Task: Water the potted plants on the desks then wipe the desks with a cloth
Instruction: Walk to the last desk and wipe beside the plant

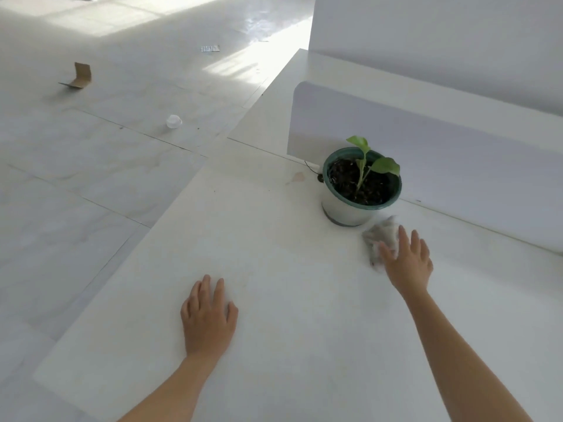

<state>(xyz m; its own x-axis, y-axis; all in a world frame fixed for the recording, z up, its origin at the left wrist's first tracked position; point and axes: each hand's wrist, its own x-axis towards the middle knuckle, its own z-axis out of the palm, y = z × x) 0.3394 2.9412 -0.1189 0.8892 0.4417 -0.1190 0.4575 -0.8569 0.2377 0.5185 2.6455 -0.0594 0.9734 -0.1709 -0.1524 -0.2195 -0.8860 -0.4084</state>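
white desk (274,269): right hand (409,263) presses cloth (380,239) with straight fingers, just beside potted plant (361,187). left hand (208,318) rests flat, holding nothing. wipe around pot; avoid tipping.

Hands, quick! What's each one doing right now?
Left hand: open, resting flat on the desk.
Right hand: open, straight fingers pressing the cloth.

Right hand (408,263) flat on cloth (380,237)
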